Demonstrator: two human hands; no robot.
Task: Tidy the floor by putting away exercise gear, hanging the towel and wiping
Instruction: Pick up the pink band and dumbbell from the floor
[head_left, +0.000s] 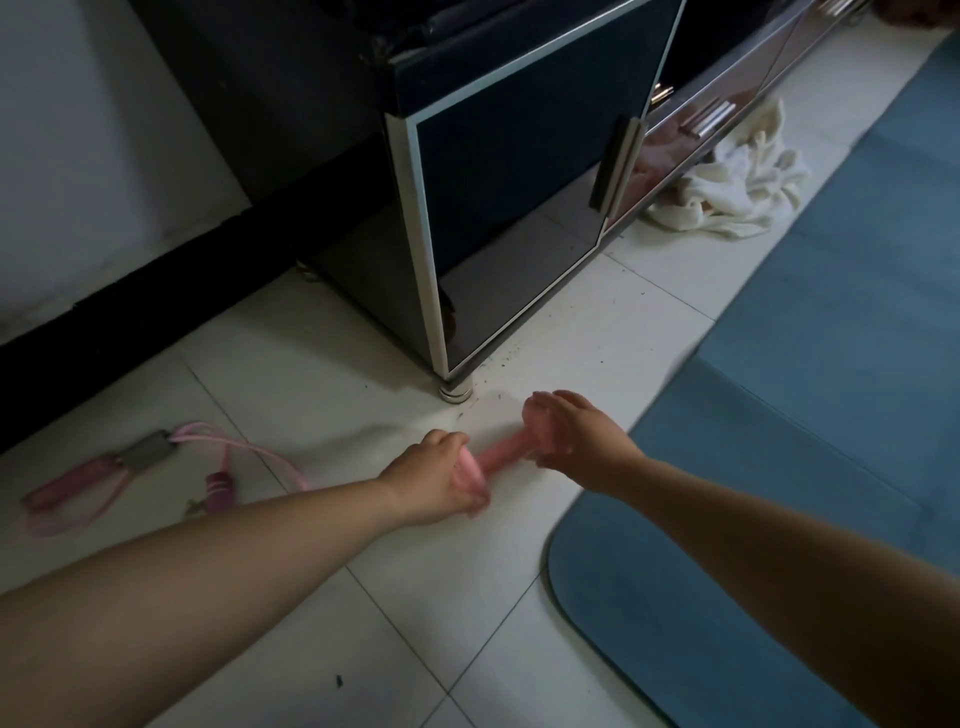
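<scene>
Two hands, left hand (434, 475) and right hand (574, 436), each grasp the unlabelled pink dumbbell's (501, 457) ends.

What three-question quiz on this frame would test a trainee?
1. True or false: the white towel hangs on a hook.
2. Which item do both hands hold? A) pink dumbbell B) jump rope C) blue mat
3. Fill in: the pink jump rope lies on the ____.

Key:
1. False; it lies crumpled on the floor by the cabinet.
2. A; the left hand and right hand grip the ends of the pink dumbbell.
3. Floor.
</scene>
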